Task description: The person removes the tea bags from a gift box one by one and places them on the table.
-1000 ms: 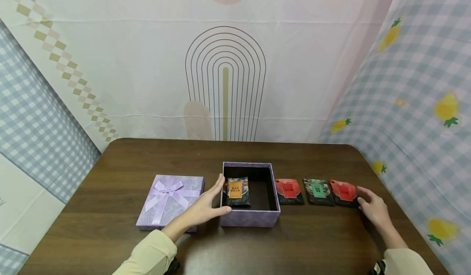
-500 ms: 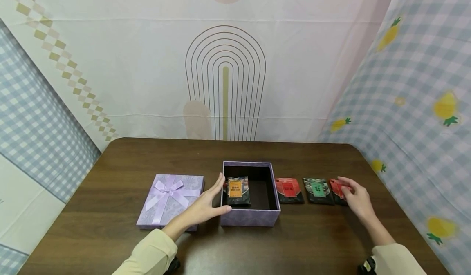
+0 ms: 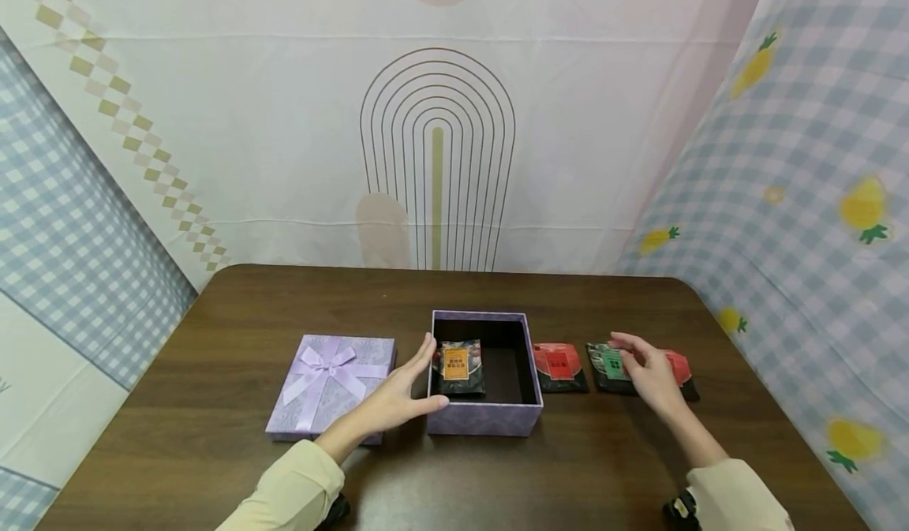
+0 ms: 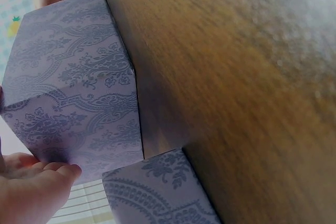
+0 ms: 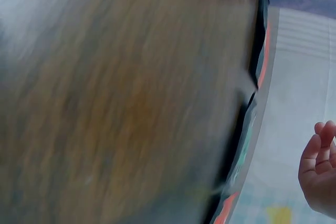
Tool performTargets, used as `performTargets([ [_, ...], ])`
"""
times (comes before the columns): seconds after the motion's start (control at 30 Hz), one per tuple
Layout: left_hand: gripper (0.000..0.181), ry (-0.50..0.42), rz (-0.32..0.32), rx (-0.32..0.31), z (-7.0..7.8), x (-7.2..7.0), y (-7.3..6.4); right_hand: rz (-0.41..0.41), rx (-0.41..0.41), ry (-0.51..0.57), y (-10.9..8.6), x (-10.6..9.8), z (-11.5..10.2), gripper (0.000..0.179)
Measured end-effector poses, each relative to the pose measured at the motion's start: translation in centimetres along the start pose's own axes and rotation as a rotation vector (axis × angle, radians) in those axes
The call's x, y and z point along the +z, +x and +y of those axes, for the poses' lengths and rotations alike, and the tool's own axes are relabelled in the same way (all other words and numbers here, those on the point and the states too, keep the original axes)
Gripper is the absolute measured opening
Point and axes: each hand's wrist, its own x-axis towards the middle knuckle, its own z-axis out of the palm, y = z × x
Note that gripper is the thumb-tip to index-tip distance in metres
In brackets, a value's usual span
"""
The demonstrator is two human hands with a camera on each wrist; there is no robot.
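Observation:
An open purple patterned box (image 3: 484,419) stands mid-table, with a black packet with an orange label (image 3: 456,367) inside on the left. My left hand (image 3: 394,401) rests on the box's left side with straight fingers, its thumb near the front corner. In the left wrist view, fingertips touch the box wall (image 4: 79,93). My right hand (image 3: 649,373) hovers over a green-labelled packet (image 3: 609,364), partly covering it. Its fingers are loosely bent and hold nothing in the right wrist view. Red packets lie on both sides: one near the box (image 3: 559,367), another farther right (image 3: 679,366).
The box lid (image 3: 330,389), purple with a ribbon bow, lies left of the box on the brown wooden table (image 3: 568,476). A patterned white cloth (image 3: 568,160) hangs behind the table, and checked cloth (image 3: 817,278) hangs at the right.
My right hand has moved left, from the rightmost red packet to above the green-labelled one. My left hand has stayed at the box.

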Motion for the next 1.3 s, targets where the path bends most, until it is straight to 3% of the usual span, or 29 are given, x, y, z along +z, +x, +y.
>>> performTargets([
  [0.33,0.086,0.008,0.006,0.015,-0.1,0.0,0.0,-0.074,-0.022,0.061,0.1,1.8,-3.0,0.029],
  [0.67,0.087,0.008,0.007,0.008,-0.1,0.0,0.0,-0.121,-0.159,0.196,0.5,3.8,-6.6,0.027],
  [0.93,0.087,0.009,0.009,0.005,-0.2,0.1,0.0,-0.21,-0.109,0.224,0.5,4.9,-8.8,0.03],
  [1.13,0.087,0.007,0.012,0.003,-0.2,0.1,0.0,-0.29,-0.065,0.334,0.6,5.9,-10.6,0.032],
  [1.3,0.087,0.008,0.014,0.007,-0.3,0.1,0.1,-0.383,-0.123,0.317,0.7,7.0,-11.3,0.032],
])
